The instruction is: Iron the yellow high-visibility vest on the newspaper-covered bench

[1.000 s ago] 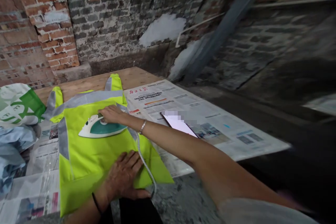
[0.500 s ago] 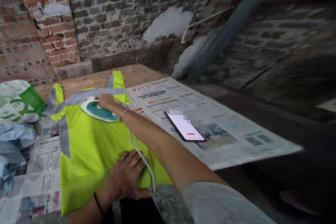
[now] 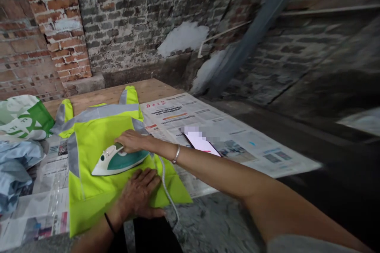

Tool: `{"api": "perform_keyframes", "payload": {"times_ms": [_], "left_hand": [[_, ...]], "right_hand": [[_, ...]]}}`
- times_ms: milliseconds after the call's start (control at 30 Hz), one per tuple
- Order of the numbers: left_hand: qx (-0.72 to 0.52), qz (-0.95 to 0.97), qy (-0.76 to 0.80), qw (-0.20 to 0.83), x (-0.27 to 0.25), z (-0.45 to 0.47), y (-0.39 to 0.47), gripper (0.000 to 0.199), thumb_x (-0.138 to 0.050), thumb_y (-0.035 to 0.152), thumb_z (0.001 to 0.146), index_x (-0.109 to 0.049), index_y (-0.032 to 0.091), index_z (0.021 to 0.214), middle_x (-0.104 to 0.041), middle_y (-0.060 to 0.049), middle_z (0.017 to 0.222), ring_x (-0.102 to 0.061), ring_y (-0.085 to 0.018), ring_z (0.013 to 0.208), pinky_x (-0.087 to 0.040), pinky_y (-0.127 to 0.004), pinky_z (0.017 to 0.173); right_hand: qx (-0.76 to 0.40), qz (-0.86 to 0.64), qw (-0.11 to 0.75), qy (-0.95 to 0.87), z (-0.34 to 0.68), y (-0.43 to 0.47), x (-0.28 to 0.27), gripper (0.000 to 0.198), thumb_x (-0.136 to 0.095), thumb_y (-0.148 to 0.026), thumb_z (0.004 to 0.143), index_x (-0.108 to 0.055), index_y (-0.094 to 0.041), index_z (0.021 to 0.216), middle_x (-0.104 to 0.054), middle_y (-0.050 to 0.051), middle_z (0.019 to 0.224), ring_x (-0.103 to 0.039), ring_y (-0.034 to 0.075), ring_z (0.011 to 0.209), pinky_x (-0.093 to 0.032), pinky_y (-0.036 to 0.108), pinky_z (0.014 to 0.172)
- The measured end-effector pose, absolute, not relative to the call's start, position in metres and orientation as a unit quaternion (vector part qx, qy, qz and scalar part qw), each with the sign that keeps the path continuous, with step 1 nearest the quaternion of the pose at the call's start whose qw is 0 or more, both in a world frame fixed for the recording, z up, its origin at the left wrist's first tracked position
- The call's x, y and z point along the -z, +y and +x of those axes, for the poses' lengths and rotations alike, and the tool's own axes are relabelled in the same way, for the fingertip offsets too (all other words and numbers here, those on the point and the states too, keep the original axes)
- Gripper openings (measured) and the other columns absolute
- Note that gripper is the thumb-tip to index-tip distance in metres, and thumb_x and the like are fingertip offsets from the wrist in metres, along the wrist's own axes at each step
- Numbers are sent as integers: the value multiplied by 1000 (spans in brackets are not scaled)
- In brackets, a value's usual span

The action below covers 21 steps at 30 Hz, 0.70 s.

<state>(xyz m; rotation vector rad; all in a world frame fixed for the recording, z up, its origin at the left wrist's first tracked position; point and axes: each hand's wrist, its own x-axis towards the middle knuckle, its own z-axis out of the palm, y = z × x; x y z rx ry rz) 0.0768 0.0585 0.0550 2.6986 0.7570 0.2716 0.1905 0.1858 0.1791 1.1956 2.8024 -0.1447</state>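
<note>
My right hand (image 3: pixel 132 141) is wrapped round the handle of a green and white iron (image 3: pixel 123 162). The iron lies on the lower middle of a bright yellow garment with grey stripes (image 3: pixel 101 134), its tip pointing left. From its rear a pale cord (image 3: pixel 168 193) hangs down past the garment's near edge. Fingers spread, my left hand (image 3: pixel 141 193) presses flat on the garment near its bottom hem, just in front of the iron. The garment is laid out flat, its two sleeves reaching toward the far side of the table.
Newspaper sheets (image 3: pixel 261 142) cover the wooden table (image 3: pixel 148 87). A phone (image 3: pixel 197 140) with a lit screen lies on them to the right, partly behind my right forearm. At left are a green and white bag (image 3: pixel 26 118) and crumpled light blue cloth (image 3: pixel 18 162). A brick wall (image 3: pixel 124 23) stands behind.
My right hand has drawn the iron from the garment's upper part down toward me, close to my left hand. My left hand stays nearly in place on the hem.
</note>
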Motion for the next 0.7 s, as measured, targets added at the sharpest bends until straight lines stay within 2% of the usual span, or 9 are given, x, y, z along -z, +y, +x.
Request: {"api": "perform_keyframes", "payload": {"times_ms": [167,367,533,700], "left_hand": [[-103,942,267,173,-54,77,58,97,-61,73,86,-32,15,157,-31,-14,164,-24,-31,154,-19,-49,127],[-102,942,273,167,-56,79,57,96,-62,73,85,-35,13,156,-33,-15,163,-26,-30,154,-17,-45,128],[-104,937,283,176,-57,80,56,96,-63,71,85,-34,14,156,-33,-14,163,-27,-30,153,-16,-45,128],[-93,937,275,193,-57,80,58,96,-65,70,83,-35,14,155,-35,-16,162,-27,-32,153,-15,-48,128]], "right_hand": [[-3,396,44,917,195,203,-172,34,-72,-33,89,-72,-22,122,-76,11,103,-71,28,101,-47,29,77],[-18,503,-7,864,182,268,-167,39,-68,-38,91,-70,-18,124,-73,16,113,-68,32,109,-50,33,85],[-3,592,-59,804,163,313,-164,35,-61,-28,94,-69,-13,125,-68,21,122,-63,32,117,-49,36,95],[5,629,-58,775,148,313,-170,39,-49,-14,95,-67,-11,129,-67,22,124,-63,30,117,-51,36,95]]}}
